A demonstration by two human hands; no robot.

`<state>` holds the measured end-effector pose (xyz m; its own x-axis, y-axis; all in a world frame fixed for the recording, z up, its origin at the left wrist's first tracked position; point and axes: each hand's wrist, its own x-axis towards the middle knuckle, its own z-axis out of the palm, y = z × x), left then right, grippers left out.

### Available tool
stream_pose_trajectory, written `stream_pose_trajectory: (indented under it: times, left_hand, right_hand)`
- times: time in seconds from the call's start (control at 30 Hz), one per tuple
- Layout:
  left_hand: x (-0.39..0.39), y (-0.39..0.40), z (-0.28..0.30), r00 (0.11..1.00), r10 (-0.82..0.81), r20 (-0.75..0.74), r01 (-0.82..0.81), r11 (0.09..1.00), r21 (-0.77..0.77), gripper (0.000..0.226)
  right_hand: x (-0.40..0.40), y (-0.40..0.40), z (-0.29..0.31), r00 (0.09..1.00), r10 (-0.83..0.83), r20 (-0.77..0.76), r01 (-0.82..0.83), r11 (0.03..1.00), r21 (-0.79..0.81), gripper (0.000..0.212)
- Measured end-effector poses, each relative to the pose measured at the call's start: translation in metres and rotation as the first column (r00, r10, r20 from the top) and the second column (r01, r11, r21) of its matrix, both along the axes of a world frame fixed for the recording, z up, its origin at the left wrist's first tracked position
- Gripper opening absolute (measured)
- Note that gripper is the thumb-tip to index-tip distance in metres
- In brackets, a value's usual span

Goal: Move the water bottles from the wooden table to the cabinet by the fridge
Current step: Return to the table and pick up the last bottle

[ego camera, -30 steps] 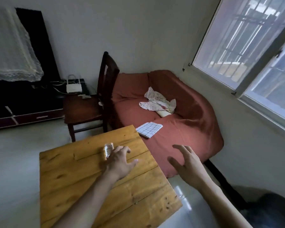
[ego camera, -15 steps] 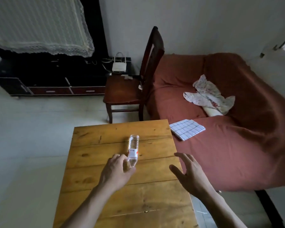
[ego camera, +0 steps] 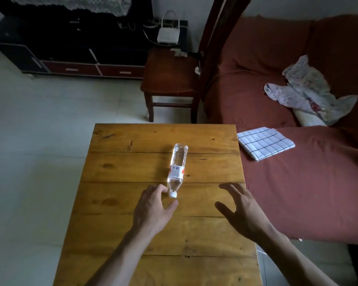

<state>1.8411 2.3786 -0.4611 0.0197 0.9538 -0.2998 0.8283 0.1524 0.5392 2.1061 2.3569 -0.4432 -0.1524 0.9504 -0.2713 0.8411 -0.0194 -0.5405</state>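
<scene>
One clear water bottle (ego camera: 177, 166) with a white and red label lies on its side in the middle of the wooden table (ego camera: 132, 223), its white cap pointing toward me. My left hand (ego camera: 153, 209) hovers just short of the cap, fingers relaxed and spread, holding nothing. My right hand (ego camera: 239, 209) hangs over the table's right edge, fingers spread and empty, well clear of the bottle.
A dark wooden chair (ego camera: 174, 79) stands beyond the table. A red-covered sofa (ego camera: 298, 182) runs along the right, carrying a checked cloth (ego camera: 265, 142) and a crumpled floral cloth (ego camera: 308, 93). A dark TV stand (ego camera: 70, 56) with a white router (ego camera: 167, 36) lines the far wall.
The view has swung left and down onto the table. My left hand has drawn back from the bottle, which now lies free with its cap toward me. The right hand stays spread.
</scene>
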Motion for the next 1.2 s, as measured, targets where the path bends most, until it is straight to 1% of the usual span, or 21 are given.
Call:
stream_pose_trajectory:
  times: [0.1, 0.3, 0.4, 0.47, 0.53, 0.6, 0.67, 0.73, 0.83, 0.93, 1.1, 1.2]
  left_hand:
    - [0.004, -0.006, -0.027, 1.000, 0.013, -0.001, -0.013, 1.000, -0.026, 0.039]
    - [0.014, -0.004, -0.078, 0.998, 0.063, -0.024, -0.064, 0.997, -0.046, 0.038]
    - [0.022, 0.006, -0.097, 0.993, 0.111, -0.035, -0.112, 0.993, -0.025, 0.034]
    - [0.024, 0.011, -0.109, 0.991, 0.126, -0.040, -0.126, 0.992, 0.011, 0.034]
    - [0.025, 0.017, -0.121, 0.990, 0.134, -0.045, -0.132, 0.990, 0.054, 0.043]
    - [0.026, 0.022, -0.132, 0.991, 0.124, -0.047, -0.119, 0.989, 0.093, 0.061]
    - [0.027, 0.028, -0.143, 0.995, 0.094, -0.038, -0.089, 0.990, 0.112, 0.078]
    - [0.030, 0.036, -0.152, 0.997, 0.077, -0.027, -0.074, 0.990, 0.121, 0.084]
    - [0.039, 0.046, -0.164, 0.995, 0.102, -0.006, -0.101, 0.990, 0.098, 0.086]
    - [0.048, 0.052, -0.171, 0.983, 0.183, 0.023, -0.184, 0.980, 0.077, 0.083]
    - [0.051, 0.057, -0.174, 0.969, 0.246, 0.017, -0.246, 0.966, 0.079, 0.076]
    - [0.045, 0.057, -0.172, 0.968, 0.249, -0.002, -0.248, 0.965, 0.082, 0.075]
  right_hand:
    - [-0.006, 0.005, -0.023, 1.000, 0.004, 0.011, -0.004, 0.999, -0.035, 0.068]
    - [-0.017, 0.008, -0.061, 1.000, 0.005, -0.009, -0.006, 0.996, -0.092, 0.072]
    - [-0.018, 0.009, -0.077, 1.000, 0.002, -0.013, -0.003, 0.994, -0.112, 0.069]
    - [-0.016, 0.010, -0.085, 1.000, -0.012, -0.007, 0.011, 0.993, -0.113, 0.065]
    - [-0.014, 0.010, -0.092, 1.000, -0.028, -0.005, 0.028, 0.993, -0.115, 0.068]
    - [-0.013, 0.008, -0.097, 0.999, -0.048, -0.003, 0.047, 0.990, -0.134, 0.072]
    - [-0.012, 0.005, -0.104, 0.998, -0.060, -0.017, 0.057, 0.987, -0.150, 0.071]
    - [-0.011, 0.002, -0.112, 0.997, -0.074, -0.025, 0.069, 0.984, -0.162, 0.070]
    - [-0.009, -0.001, -0.118, 0.996, -0.090, -0.026, 0.084, 0.981, -0.176, 0.064]
    - [-0.009, -0.003, -0.123, 0.996, -0.090, -0.025, 0.084, 0.981, -0.173, 0.059]
    - [-0.010, -0.002, -0.123, 0.995, -0.095, -0.027, 0.089, 0.983, -0.164, 0.059]
    - [-0.008, -0.001, -0.121, 0.995, -0.094, -0.023, 0.089, 0.981, -0.169, 0.065]
